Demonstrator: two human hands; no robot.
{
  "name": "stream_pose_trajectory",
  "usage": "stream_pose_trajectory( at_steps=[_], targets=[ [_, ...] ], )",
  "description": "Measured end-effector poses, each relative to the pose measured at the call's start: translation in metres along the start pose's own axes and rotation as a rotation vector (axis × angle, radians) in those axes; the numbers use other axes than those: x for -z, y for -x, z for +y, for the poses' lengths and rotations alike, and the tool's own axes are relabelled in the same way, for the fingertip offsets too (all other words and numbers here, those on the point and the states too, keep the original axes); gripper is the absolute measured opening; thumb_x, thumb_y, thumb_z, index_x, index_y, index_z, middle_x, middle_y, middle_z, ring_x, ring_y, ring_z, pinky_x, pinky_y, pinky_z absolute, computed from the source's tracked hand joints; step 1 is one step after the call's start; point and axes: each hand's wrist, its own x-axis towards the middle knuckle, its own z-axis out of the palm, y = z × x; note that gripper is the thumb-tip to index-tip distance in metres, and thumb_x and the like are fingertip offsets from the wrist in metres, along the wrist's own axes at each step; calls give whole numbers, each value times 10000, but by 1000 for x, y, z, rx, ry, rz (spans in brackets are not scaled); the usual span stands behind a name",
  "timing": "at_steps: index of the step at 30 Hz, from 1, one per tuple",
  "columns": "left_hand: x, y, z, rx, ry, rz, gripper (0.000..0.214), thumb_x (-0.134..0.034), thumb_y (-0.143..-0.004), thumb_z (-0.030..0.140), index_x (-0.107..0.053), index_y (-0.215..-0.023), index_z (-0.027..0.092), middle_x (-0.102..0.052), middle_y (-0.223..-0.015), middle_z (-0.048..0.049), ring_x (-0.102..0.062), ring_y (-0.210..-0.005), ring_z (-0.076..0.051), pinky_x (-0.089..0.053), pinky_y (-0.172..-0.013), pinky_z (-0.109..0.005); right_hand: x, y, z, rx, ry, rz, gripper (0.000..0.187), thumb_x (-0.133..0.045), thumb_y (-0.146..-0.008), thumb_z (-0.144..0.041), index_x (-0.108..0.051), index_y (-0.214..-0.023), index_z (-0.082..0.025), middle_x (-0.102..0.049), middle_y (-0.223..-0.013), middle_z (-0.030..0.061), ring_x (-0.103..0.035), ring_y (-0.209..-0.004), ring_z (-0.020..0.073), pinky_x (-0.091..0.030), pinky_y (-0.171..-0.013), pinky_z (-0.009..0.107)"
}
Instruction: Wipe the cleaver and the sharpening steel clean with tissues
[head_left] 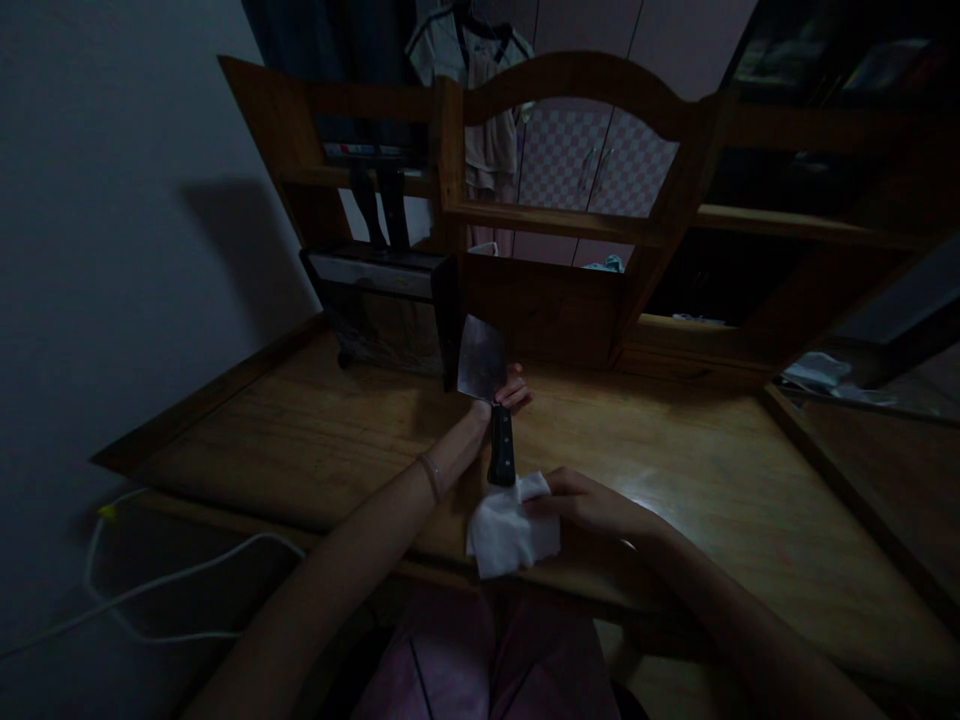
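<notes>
The cleaver [482, 358] is near the middle of the view, over the surface [675, 450], its blade pointing away from the person and its black handle [502, 445] toward them. The left hand [513, 388] is clamped on the cleaver from behind, where blade meets handle; its fingertips show past the blade's right edge, and the rest of the grip is hidden. A thin bracelet [430, 478] circles the left wrist. The right hand [585, 498] pinches a white cloth [514, 530] between thumb and fingers. The cloth's top edge meets the handle's near end; whether it wraps around that end, I cannot tell.

Beyond the cleaver, to the left, a dark knife stand [375, 315] rests on the surface, with two black knife handles [394, 208] rising from its top. A wooden shelf unit [540, 310] runs along the back. A white cable [187, 582] loops below the surface's left edge. The room is dim.
</notes>
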Motion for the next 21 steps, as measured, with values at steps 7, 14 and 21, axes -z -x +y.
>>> stream_pose_trajectory(
  at_steps=[7,14,21],
  targets=[
    [-3,5,-1,39,-29,-56,364,-284,-982,242,-564,-769,148,-220,-448,82,-225,-369,-71,-426,-504,-226,-1,-1,11,-121,-169,147,105,-618,-760,-233,-673,-725,-151,-617,-698,-4,-516,-599,127,-378,-554,219],
    [2,2,1,52,-32,-61,298,-335,-966,228,-571,-805,146,-226,-451,84,-246,-369,-73,-438,-554,-237,-1,-5,16,-208,-498,206,164,-682,-686,-175,-678,-829,-95,-663,-758,49,-576,-610,131,-427,-564,216],
    [-1,6,-2,32,-26,-42,282,-310,-960,207,-581,-916,144,-251,-451,81,-230,-377,-82,-458,-567,-260,3,-12,12,-188,-479,383,97,-659,-657,-182,-624,-706,-105,-635,-651,43,-575,-560,134,-443,-548,222]
  ],
)
